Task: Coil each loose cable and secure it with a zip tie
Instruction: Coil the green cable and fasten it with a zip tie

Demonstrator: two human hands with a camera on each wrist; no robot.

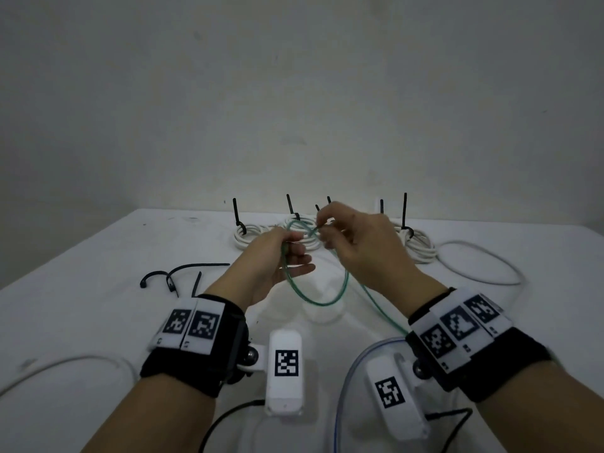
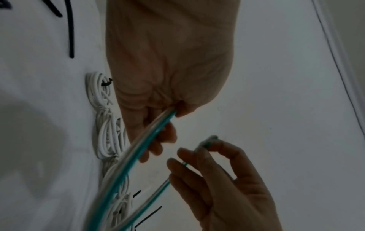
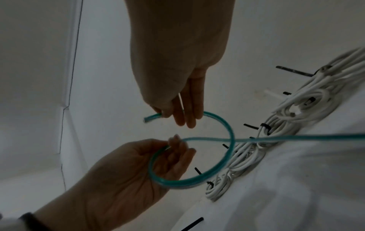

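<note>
A thin green cable [image 1: 327,302] makes one loop in the air above the white table [image 1: 98,305]; its tail runs down to the right under my right wrist. My left hand [image 1: 294,253] grips the loop where the strands meet, fingers curled round it [image 3: 168,148]. My right hand [image 1: 322,228] pinches the cable's free end between thumb and fingertips just beyond the left hand [image 3: 158,115]. In the left wrist view the green cable [image 2: 138,148] leaves my left fist, and the right hand [image 2: 207,145] holds the end piece.
Several coiled white cables [image 1: 255,235] bound with black zip ties lie along the table's back edge. A loose white cable [image 1: 483,279] lies at the right, another [image 1: 65,364] at the left. Loose black zip ties [image 1: 183,273] lie left of my hands. A clear bluish cable [image 1: 346,387] lies near me.
</note>
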